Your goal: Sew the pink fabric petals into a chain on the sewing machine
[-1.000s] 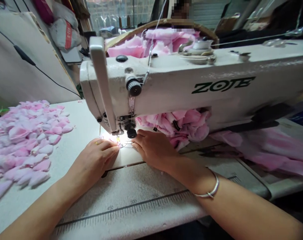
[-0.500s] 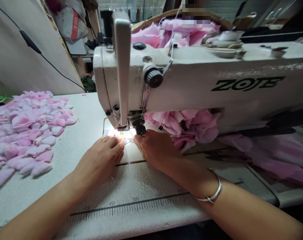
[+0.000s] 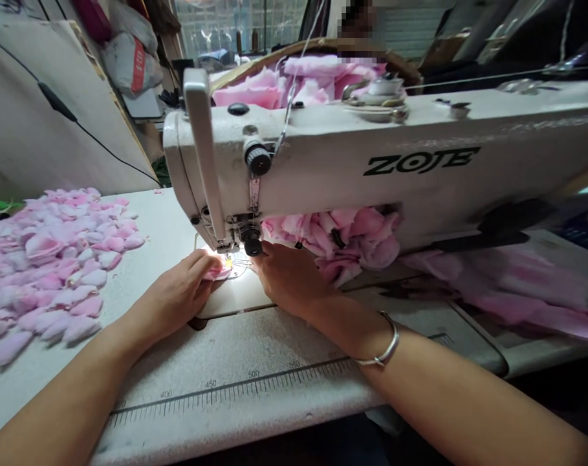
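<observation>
The fingers of my left hand are closed on a small pink fabric piece, at the left of the lit presser foot of a white sewing machine. My right hand, a silver bangle on its wrist, rests at the right of the needle area. Its fingers are curled together just below the black knob; their tips are partly hidden, and I cannot make out what they hold. Thin lines, perhaps thread or wire, run between the foot and these fingertips.
Many small pink and white fabric petals lie on the table at the left. Bunched pink fabric sits behind the machine's arm, and more pink cloth lies at the right. A ruler scale runs along the front edge.
My left hand has drawn a little left of the presser foot, and the pink piece under its fingers now shows more. My right hand stays beside the needle. The view has shifted right.
</observation>
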### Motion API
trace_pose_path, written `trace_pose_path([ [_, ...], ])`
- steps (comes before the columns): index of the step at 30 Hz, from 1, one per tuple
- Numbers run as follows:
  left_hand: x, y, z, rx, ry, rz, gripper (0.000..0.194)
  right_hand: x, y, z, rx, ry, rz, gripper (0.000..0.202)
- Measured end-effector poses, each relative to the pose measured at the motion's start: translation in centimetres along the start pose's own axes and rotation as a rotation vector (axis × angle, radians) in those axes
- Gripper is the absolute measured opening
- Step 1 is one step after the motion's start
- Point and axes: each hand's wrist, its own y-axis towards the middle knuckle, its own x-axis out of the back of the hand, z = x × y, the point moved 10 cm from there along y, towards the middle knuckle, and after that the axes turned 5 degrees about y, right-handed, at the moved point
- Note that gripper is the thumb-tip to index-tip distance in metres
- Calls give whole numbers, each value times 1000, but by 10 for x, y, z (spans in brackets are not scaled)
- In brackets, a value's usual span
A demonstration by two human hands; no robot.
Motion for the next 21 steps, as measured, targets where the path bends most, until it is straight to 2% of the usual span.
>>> trace_pose_path([
  [5, 9, -1, -4, -80, 58, -95, 18, 0, -5, -10, -36, 138, 28, 19],
  [10, 9, -2, -7, -100, 87, -99, 22, 1, -6, -4, 3, 144, 25, 20],
  [13, 16, -3, -12, -103, 213, -141, 21, 2, -6, -1, 20, 124, -7, 19],
  [18, 22, -9, -44, -307, 437, -207, 17, 3, -1, 12, 53, 102, -45, 15],
  [21, 12, -10, -51, -392, 462, -125, 17, 0, 5, 23, 75, 83, -29, 20],
])
